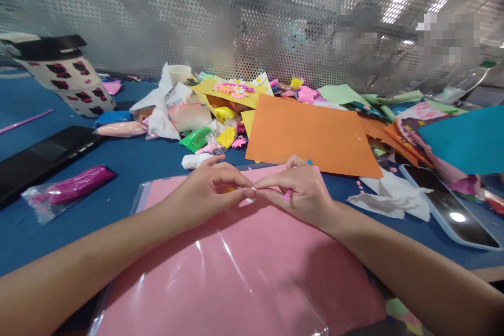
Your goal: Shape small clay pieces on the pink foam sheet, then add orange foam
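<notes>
My left hand [214,186] and my right hand [301,189] meet over a pink sheet [252,257] under clear plastic. Thumb and forefinger of each hand pinch a tiny white piece of clay [254,189], with a bit of white showing below the fingertips. A short pink end [288,195] of some thin thing pokes out of my right hand; the rest is hidden. Something yellow [230,189] shows behind the left fingers, too covered to name. Just beyond the left hand lies a white wrapped lump [196,160].
Clay packets, such as a green one [196,139] and a magenta one [74,185], lie about. Orange paper [311,134] sits ahead. A phone [449,205] and crumpled tissue [394,197] are right; a tumbler [74,76] and black case [47,160] left. Perforated metal [252,21] closes the back.
</notes>
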The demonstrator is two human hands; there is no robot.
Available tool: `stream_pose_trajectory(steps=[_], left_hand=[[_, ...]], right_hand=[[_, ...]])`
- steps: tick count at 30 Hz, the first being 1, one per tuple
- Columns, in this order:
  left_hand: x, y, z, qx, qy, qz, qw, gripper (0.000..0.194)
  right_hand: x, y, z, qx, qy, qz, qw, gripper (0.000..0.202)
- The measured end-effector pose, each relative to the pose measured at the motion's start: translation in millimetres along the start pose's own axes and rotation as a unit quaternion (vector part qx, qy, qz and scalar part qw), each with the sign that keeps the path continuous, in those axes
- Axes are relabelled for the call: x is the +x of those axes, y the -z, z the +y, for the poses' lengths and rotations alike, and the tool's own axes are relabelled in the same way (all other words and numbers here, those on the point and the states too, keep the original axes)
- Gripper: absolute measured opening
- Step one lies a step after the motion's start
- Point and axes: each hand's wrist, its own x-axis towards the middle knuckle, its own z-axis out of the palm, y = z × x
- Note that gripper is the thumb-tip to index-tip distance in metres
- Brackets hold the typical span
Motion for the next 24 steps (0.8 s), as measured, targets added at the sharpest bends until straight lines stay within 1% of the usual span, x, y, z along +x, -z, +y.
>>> stream_pose_trajectory(steps=[5, 13, 16, 20, 24], left_hand=[[1.0, 1.0, -1.5, -0.014, 0.018, -0.022, 0.999, 0.021], [1.6, 0.7, -2.6, -0.003, 0.026, -0.028, 0.999, 0.022], [1.8, 1.0, -0.8, -0.011, 0.032, -0.038, 0.999, 0.019], [1.4, 2.2, -2.1, -0.019, 0.027, -0.04, 0.999, 0.022], [1.6, 3.7, -6.5, -0.008, 0.023, -0.069, 0.997, 0.02]], right_hand=[[0.4, 1.3, -1.8, -0.003, 0.0, -0.018, 1.0, 0.008], [0.4, 0.6, 0.6, 0.029, -0.007, -0.035, 0.999, 0.011], [0.9, 0.6, 0.1, 0.035, -0.002, -0.029, 0.999, 0.01], [1.4, 0.4, -1.2, 0.034, 0.0, -0.028, 0.999, 0.009], [1.6, 0.2, -1.2, 0.037, -0.002, -0.034, 0.999, 0.009]])
